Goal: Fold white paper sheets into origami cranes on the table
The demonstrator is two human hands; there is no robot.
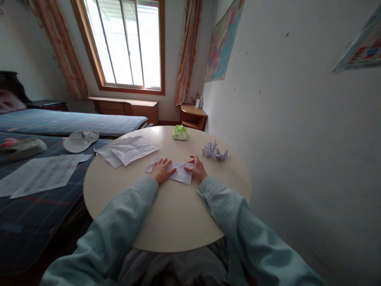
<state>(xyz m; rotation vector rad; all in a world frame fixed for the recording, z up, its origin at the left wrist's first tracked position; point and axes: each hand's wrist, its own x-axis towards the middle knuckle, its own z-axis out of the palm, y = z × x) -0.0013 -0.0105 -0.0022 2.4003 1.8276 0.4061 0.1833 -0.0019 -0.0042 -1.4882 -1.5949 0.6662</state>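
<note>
A folded strip of white paper (179, 174) lies flat near the middle of the round table (178, 222). My left hand (161, 171) rests on the left part of the strip, palm down with the fingers spread. At the strip's right end, my right hand (197, 169) pinches the edge between thumb and fingers. Just beyond the right hand sit folded paper figures (213, 151) with pointed tips. To the left, creased white sheets (131, 150) overlap on the table.
A green tissue pack (180, 133) stands at the far side of the table. Left of the table is a bed (59, 198) with printed sheets (44, 174) and a pale cap (81, 141) on it. A white wall (297, 139) runs along the right.
</note>
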